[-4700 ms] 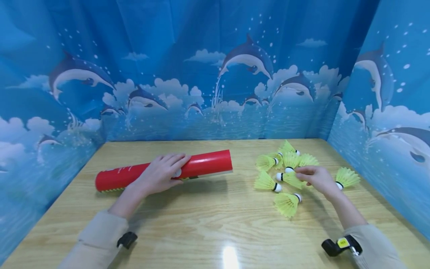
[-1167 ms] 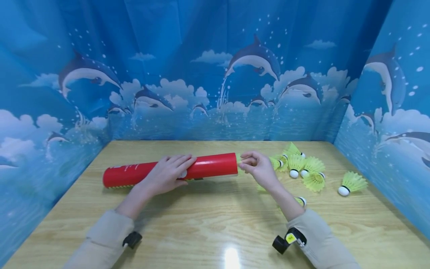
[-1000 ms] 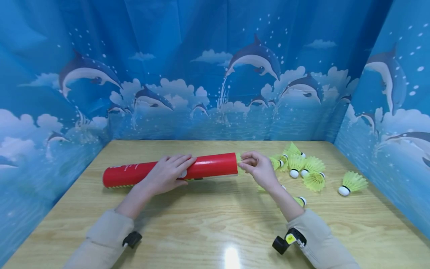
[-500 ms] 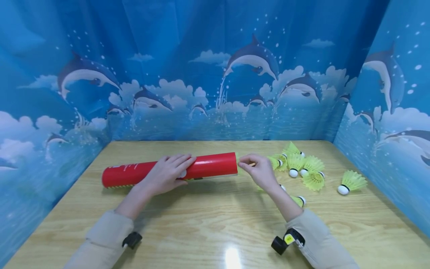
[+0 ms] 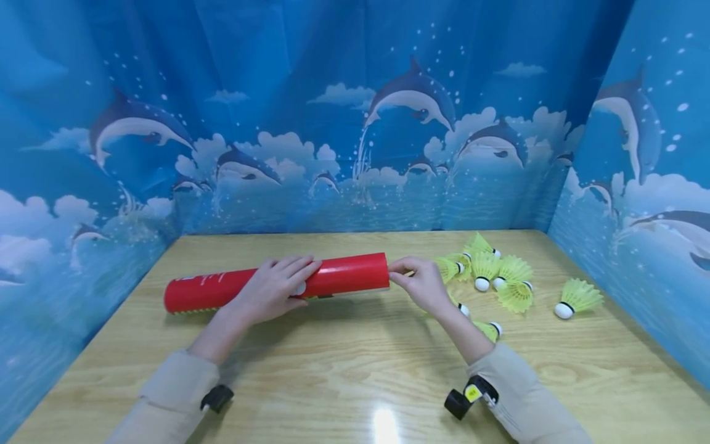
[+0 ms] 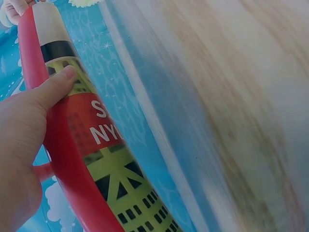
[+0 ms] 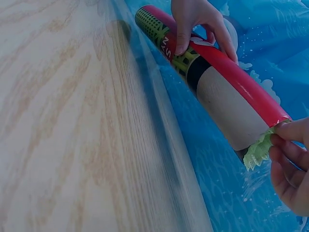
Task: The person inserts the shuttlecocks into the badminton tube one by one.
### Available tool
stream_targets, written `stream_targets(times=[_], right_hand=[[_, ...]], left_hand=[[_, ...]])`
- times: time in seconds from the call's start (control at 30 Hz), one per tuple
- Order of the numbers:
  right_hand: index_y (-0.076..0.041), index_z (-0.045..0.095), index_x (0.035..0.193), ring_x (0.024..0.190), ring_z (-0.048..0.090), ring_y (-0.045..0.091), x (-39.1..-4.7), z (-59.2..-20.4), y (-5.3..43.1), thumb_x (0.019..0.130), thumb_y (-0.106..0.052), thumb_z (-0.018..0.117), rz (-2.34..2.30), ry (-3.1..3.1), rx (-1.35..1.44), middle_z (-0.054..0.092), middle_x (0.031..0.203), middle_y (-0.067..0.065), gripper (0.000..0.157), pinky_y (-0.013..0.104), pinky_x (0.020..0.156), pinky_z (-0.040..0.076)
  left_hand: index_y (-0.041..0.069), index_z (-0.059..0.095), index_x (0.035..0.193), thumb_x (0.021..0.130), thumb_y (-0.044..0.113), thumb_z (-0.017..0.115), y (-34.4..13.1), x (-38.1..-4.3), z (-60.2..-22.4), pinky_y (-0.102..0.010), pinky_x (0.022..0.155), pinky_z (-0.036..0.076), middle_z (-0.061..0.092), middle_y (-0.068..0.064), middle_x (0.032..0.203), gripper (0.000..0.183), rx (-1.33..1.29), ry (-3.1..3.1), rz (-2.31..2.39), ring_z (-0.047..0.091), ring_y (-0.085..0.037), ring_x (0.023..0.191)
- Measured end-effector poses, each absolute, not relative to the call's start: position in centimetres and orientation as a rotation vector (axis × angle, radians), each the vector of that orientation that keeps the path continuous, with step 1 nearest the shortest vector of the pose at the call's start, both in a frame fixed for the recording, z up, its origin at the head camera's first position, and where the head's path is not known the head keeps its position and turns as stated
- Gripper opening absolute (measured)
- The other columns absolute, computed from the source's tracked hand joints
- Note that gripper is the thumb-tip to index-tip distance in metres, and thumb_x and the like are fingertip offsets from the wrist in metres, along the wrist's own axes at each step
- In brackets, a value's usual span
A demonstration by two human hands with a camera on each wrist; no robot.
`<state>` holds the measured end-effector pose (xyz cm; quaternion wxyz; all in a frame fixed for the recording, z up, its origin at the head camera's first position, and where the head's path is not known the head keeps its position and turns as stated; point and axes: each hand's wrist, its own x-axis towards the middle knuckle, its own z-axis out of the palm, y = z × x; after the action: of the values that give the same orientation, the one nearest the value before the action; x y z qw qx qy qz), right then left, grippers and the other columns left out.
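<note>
A red shuttlecock tube [image 5: 355, 272] lies at a slant over the table, its mouth facing right. My left hand [image 5: 277, 283] grips it around the middle, thumb on the near side in the left wrist view. Through the tube's clear window [image 6: 79, 79], yellow-green contents show behind printed patterns. At the mouth, my right hand [image 5: 424, 285] pinches the skirt edge of a yellow shuttlecock [image 7: 258, 152]. Only the frilled skirt sticks out past the rim in the right wrist view; its cork is hidden inside the tube.
Several yellow shuttlecocks [image 5: 485, 268] lie in a cluster to the right. One shuttlecock [image 5: 578, 296] sits apart near the right edge, and another [image 5: 490, 330] lies partly behind the right forearm. A blue dolphin curtain [image 5: 344, 123] encloses the back and sides of the wooden table [image 5: 333, 382].
My right hand has come left from the cluster to the tube's mouth with a shuttlecock, and lately moved slightly closer, so less skirt shows. The left hand keeps its grip.
</note>
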<state>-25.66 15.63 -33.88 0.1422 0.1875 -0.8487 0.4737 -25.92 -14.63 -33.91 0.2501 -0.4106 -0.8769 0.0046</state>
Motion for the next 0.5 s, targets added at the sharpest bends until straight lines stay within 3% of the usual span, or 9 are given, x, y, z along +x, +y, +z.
stream_targets(times=[0.5], right_hand=[[0.0, 0.073, 0.094, 0.083, 0.064, 0.022, -25.76, -33.89, 16.02, 0.083, -0.004, 0.067, 1.364, -2.577, 0.559, 0.07, 0.092, 0.01, 0.013, 0.031, 0.067, 0.051]], left_hand=[[0.011, 0.048, 0.135, 0.057, 0.029, 0.089, -14.73, -25.9, -33.99, -0.049, 0.081, 0.048, 0.053, -0.012, 0.13, 0.091, -1.114, -2.402, -0.001, 0.051, -0.029, 0.114]])
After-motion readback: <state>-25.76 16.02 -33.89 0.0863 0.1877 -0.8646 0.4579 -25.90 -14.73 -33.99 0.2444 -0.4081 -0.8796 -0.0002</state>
